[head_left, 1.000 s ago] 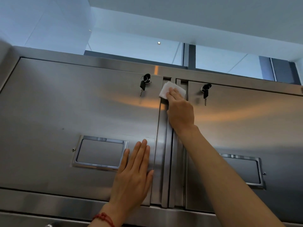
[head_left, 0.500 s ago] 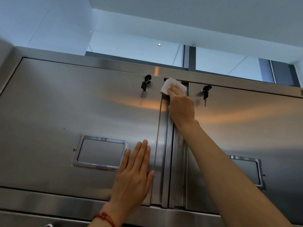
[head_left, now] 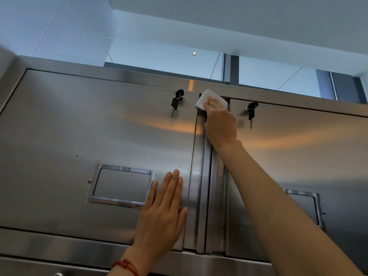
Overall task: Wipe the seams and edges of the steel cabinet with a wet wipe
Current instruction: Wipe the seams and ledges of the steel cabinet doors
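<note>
Head view. The wet wipe [head_left: 207, 98] is a thin white folded sheet, judged light, limp and damp; it has no stiffness of its own and will bunch or slide on polished metal unless pressure is kept flat across it. Best taken under the fingertips with an even press, not pinched at a corner.

The right hand [head_left: 220, 124] reaches up with its fingers laid over the wipe, pressing it against the steel cabinet [head_left: 99, 126] at the very top of the central vertical seam [head_left: 207, 186], where the seam meets the upper frame. The fingers appear extended, not wrapped round the sheet; the thumb is hidden, so whether it pinches an edge cannot be told. Most of the wipe shows above and to the left of the fingertips, so the bulk of it lies ahead of the hand, not beneath the palm.

The left hand [head_left: 165, 208] lies flat, fingers straight and together, on the left door beside the recessed handle [head_left: 122, 185], holding nothing.

Keys hang in two locks: left key [head_left: 176, 102], right key [head_left: 251, 112], each just beside the wipe's working area. Judgement: a sideways stroke along the top edge risks snagging either one.
</note>
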`<state>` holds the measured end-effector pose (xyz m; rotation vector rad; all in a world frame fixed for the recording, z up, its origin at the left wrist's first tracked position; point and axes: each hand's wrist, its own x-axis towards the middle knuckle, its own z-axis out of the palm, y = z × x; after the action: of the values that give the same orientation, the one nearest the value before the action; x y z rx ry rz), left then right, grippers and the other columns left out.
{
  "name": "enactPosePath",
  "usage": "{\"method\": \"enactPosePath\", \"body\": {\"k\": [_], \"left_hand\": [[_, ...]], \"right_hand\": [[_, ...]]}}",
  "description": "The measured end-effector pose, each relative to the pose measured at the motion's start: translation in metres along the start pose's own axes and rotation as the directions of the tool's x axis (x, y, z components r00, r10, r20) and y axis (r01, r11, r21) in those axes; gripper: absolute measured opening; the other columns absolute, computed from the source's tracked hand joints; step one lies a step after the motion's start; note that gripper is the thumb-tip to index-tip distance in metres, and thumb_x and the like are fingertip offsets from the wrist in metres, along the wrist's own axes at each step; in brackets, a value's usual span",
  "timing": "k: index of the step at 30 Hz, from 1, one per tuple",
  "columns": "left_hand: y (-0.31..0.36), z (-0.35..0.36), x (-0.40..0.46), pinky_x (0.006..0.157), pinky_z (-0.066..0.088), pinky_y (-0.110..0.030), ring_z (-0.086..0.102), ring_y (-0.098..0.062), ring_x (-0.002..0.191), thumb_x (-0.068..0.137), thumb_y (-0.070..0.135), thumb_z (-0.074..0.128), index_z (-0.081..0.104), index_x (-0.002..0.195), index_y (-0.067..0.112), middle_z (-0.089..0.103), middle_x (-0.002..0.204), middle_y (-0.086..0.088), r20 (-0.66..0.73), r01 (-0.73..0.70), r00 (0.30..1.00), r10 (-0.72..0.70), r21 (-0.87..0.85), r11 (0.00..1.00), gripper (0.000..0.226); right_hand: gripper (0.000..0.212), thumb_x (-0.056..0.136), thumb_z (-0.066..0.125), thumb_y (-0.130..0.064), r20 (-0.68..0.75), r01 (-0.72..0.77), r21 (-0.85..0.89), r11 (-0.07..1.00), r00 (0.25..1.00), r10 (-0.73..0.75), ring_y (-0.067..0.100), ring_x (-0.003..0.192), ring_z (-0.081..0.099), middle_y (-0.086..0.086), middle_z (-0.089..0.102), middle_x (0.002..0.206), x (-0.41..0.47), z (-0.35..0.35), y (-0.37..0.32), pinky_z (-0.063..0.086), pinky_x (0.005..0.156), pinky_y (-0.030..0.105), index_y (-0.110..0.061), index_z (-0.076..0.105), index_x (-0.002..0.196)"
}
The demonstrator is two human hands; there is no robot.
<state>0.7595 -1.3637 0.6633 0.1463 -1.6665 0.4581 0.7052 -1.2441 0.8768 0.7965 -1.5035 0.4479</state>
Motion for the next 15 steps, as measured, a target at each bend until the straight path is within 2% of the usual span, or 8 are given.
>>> {"method": "enactPosePath", "body": {"k": [5,15], "left_hand": [[0.0,-0.001,0.001,0.104,0.027,-0.047,0.031,-0.032,0.136,0.1,0.037,0.012,0.037,0.138,-0.001,0.031,0.148,-0.018,0.0,-0.007,1.0,0.007,0.012,1.0,0.059],[-0.001,0.001,0.0,0.106,0.026,-0.046,0.024,-0.027,0.139,0.101,0.037,0.013,0.036,0.139,-0.001,0.029,0.149,-0.017,0.002,-0.008,1.0,0.008,0.009,1.0,0.059]], "right_hand": [[0.046,0.095,0.038,0.001,-0.017,-0.003,-0.004,1.0,1.0,0.003,0.018,0.14,0.026,0.007,0.029,0.151,-0.009,0.005,-0.001,0.035,0.105,0.037,-0.005,0.037,0.141],[0.049,0.095,0.037,0.003,0.011,0.021,-0.03,0.999,1.0,-0.02,0.018,0.141,0.022,0.007,0.025,0.153,-0.006,0.002,0.0,0.037,0.105,0.037,-0.006,0.033,0.143]]}}
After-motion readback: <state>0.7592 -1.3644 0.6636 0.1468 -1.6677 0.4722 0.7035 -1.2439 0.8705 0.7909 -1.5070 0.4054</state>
